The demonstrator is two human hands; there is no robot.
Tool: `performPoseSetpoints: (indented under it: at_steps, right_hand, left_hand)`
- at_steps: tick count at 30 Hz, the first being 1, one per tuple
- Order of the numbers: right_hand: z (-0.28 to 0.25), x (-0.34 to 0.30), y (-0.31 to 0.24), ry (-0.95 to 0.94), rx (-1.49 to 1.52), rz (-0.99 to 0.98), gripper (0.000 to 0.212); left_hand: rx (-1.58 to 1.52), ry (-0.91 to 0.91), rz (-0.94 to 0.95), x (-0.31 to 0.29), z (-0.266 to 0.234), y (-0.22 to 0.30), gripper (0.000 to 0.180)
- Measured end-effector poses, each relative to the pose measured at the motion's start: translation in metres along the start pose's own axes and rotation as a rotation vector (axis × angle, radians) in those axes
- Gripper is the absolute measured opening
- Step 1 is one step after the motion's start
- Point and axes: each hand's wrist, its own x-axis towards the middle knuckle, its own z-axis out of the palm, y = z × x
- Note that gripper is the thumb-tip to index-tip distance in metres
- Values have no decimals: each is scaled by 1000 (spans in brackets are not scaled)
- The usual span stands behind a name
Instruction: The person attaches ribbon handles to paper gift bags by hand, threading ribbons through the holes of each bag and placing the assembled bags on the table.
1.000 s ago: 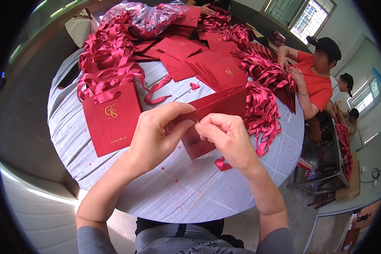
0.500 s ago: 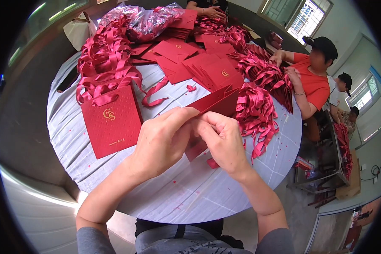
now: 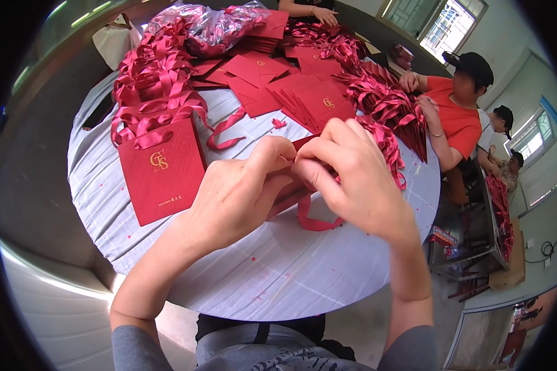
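Observation:
Between my hands is a red paper gift bag, partly hidden by my fingers. My left hand grips its side, with thumb and fingertips at the upper edge. My right hand is closed in a pinch at that same edge, apparently on the bag's ribbon handle; the fingertips cover the exact spot. A loop of red ribbon hangs below the right hand. To the left lies a finished-looking red gift bag with a gold emblem and ribbon handle, at the front of a row of ribboned bags.
Flat red bags lie spread over the table's middle, behind a small red scrap. A clear plastic bag stands at the back. Ribboned bags line the right side, where a co-worker handles them. White cloth covers the round table.
My right hand has risen and moved slightly right, its back now turned more toward me. More ribbon now hangs below it. The held bag sits lower and is more covered.

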Motion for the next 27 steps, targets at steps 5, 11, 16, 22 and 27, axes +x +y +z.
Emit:
performPoseSetpoints:
  at_steps: [5, 11, 16, 22, 27]
  right_hand:
    - [-32, 36, 19, -608, 300, 191, 20]
    - [-27, 45, 33, -689, 402, 228, 24]
    - [-19, 34, 35, -560, 566, 347, 18]
    - [-5, 24, 34, -289, 643, 383, 17]
    - [-1, 28, 32, -208, 580, 402, 16]
  left_hand:
    - [32, -54, 16, 6, 6, 6, 32]
    - [117, -119, 52, 4, 10, 4, 32]
    - [73, -38, 19, 8, 11, 14, 29]
    - [3, 62, 9, 12, 24, 3, 24]
    - [-17, 84, -11, 14, 26, -1, 24]
